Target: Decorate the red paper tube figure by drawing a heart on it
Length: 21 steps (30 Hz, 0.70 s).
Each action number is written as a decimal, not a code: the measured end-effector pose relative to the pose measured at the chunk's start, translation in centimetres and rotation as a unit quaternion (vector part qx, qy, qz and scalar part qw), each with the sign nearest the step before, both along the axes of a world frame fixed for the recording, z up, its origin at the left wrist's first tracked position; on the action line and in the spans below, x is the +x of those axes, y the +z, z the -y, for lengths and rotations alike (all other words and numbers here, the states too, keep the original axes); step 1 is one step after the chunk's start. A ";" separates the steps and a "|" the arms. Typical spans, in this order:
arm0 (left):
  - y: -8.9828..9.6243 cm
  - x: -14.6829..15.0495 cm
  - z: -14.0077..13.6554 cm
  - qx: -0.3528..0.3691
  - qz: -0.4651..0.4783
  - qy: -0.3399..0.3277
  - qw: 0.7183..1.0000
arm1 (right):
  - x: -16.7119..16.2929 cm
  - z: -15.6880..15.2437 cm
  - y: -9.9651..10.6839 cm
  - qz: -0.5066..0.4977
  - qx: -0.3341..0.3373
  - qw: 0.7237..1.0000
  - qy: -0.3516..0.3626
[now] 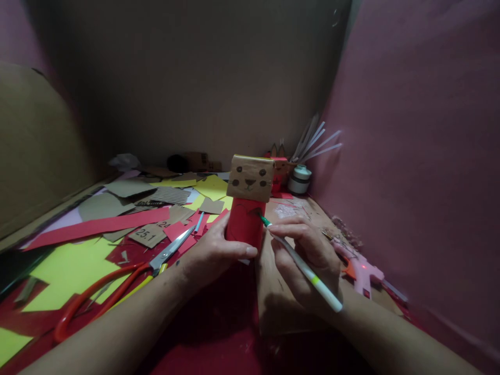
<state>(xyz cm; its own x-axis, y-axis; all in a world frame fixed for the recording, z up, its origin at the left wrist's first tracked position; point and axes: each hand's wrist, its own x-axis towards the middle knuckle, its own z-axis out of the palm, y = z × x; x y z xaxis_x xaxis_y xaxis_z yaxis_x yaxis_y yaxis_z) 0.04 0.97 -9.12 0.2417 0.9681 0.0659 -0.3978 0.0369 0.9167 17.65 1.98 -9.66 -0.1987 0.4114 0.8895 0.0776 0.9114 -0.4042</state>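
Left hand (219, 246) wrapped round red paper tube figure with brown cardboard head (244, 224), mid-view, presumably bracing it; right hand (308, 255) pinches white green-tipped marker (314, 280), nib at tube's 2 o'clock. Red-handled steel scissors (172, 249) at figure's 8.

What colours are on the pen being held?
The pen is white, with a green tip and yellow-green band; head view.

The left hand (213, 246) grips a red figure (245, 224) with a cardboard animal face (250, 176); the right hand (320, 255) holds a white pen (302, 267), its green tip (265, 221) at the figure's front. Red-handled scissors (155, 263) and yellow paper (74, 268) lie left, a pink glue gun (362, 271) right.
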 end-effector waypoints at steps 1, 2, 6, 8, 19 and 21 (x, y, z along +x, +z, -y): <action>0.0 0.0 0.0 -0.003 0.003 0.001 1.000 | 0.1 -0.1 -0.1 0.005 0.005 1.000 -0.001; 0.1 0.0 0.0 -0.007 0.008 0.003 1.000 | 0.2 -0.2 -0.2 0.016 0.013 1.000 0.005; 0.3 0.2 0.2 -0.027 0.024 0.012 0.999 | 0.3 -0.6 -0.6 0.043 0.018 0.998 0.044; 0.4 0.3 0.2 -0.029 0.027 0.015 0.999 | 0.2 -0.7 -0.6 0.029 0.019 0.998 0.043; 0.3 0.0 0.3 -0.014 0.049 0.004 0.999 | 0.5 -0.5 -0.2 0.054 0.018 0.998 0.027; 0.3 0.1 0.3 -0.014 0.053 0.010 0.998 | 0.5 -0.5 -0.2 0.053 0.021 0.998 0.035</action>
<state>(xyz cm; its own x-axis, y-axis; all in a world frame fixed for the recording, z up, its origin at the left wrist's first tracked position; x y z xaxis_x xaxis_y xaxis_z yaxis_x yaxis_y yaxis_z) 0.09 0.70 -8.85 0.2160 0.9743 0.0635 -0.4933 0.0528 0.8683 18.11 2.47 -9.90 -0.3197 0.3560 0.8781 0.0538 0.9321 -0.3583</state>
